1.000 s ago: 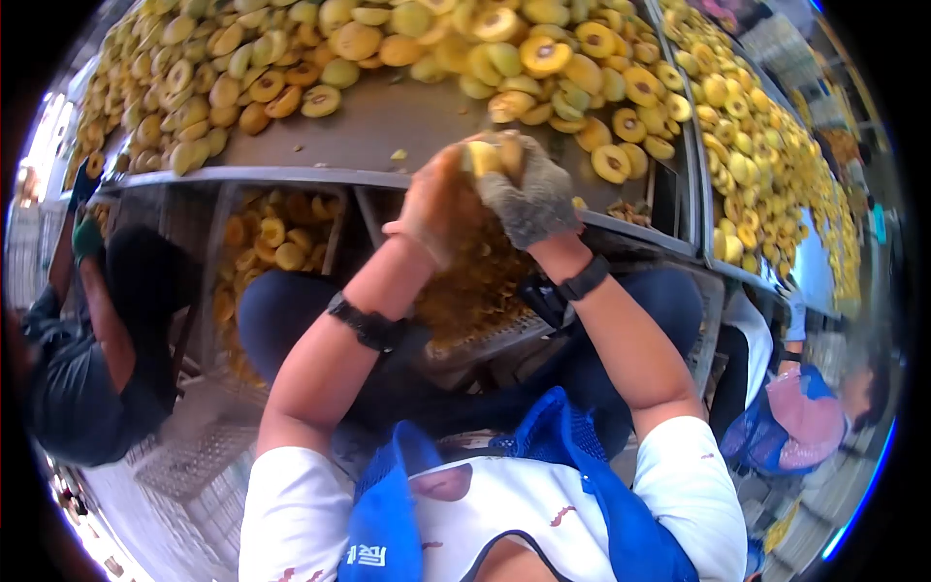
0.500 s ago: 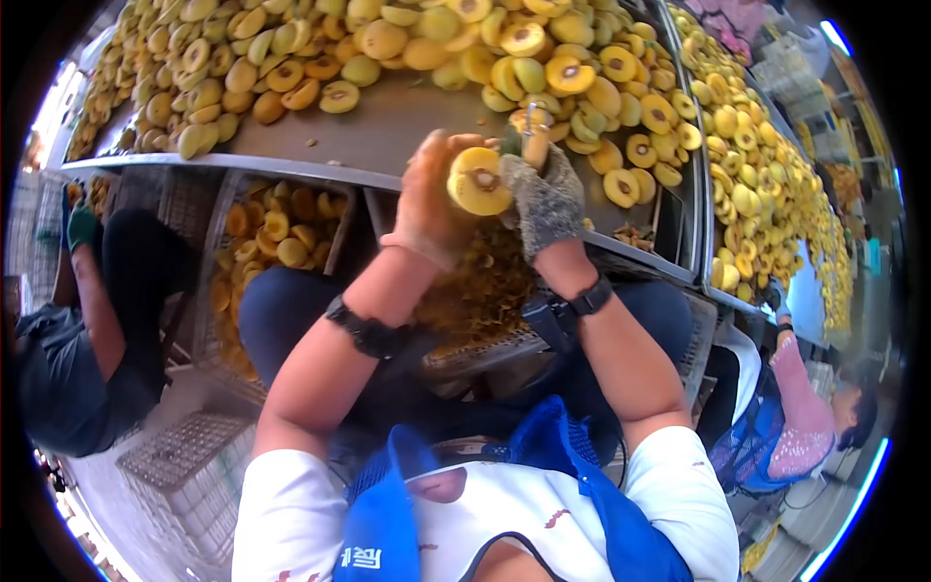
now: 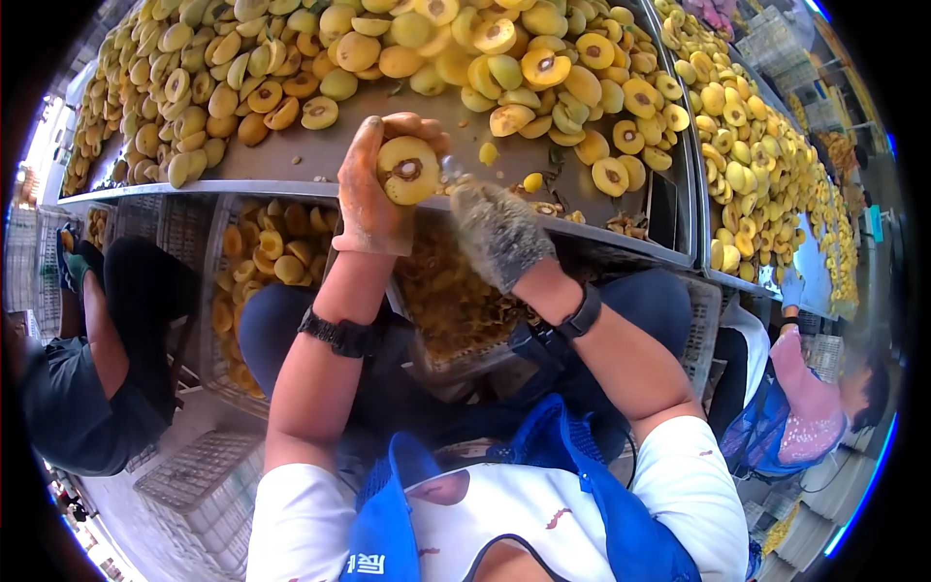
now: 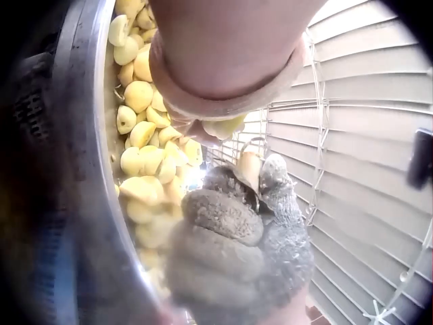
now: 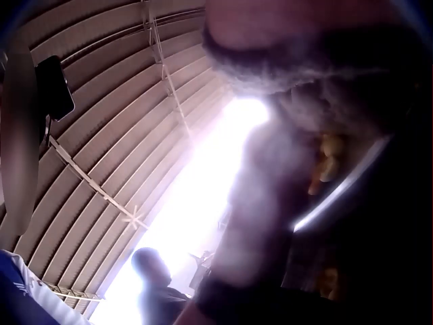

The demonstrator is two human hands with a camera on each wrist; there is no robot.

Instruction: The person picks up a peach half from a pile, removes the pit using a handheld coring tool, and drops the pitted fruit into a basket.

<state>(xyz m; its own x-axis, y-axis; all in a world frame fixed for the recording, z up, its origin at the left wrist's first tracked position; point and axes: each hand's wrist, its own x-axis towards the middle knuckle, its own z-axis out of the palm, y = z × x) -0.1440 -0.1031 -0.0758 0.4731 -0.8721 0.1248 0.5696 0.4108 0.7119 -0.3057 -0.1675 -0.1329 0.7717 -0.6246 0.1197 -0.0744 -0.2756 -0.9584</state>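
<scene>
In the head view my left hand (image 3: 364,199), in a thin orange-stained glove, holds a yellow peach half (image 3: 401,186) with its cut face up. A brown pit or its hollow shows in the middle. My right hand (image 3: 499,233), in a rough grey knitted glove, is just right of the fruit, fingers curled. The left wrist view shows this grey-gloved hand (image 4: 226,250) gripping a small tool (image 4: 249,168) with a pale wooden handle and a thin wire loop. Small yellow bits (image 3: 532,181) are on the metal table near it.
Peach halves (image 3: 320,58) are heaped on the metal table (image 3: 388,107), with a raised front edge. Below stand a crate of peach halves (image 3: 276,242) and a crate of yellow-brown scraps (image 3: 451,301). People sit at left (image 3: 87,378) and right (image 3: 776,407).
My hands, together at first, have drawn apart. The left moved left with the peach half, now cut face up; the right tilted its tool, upright earlier, toward the fruit.
</scene>
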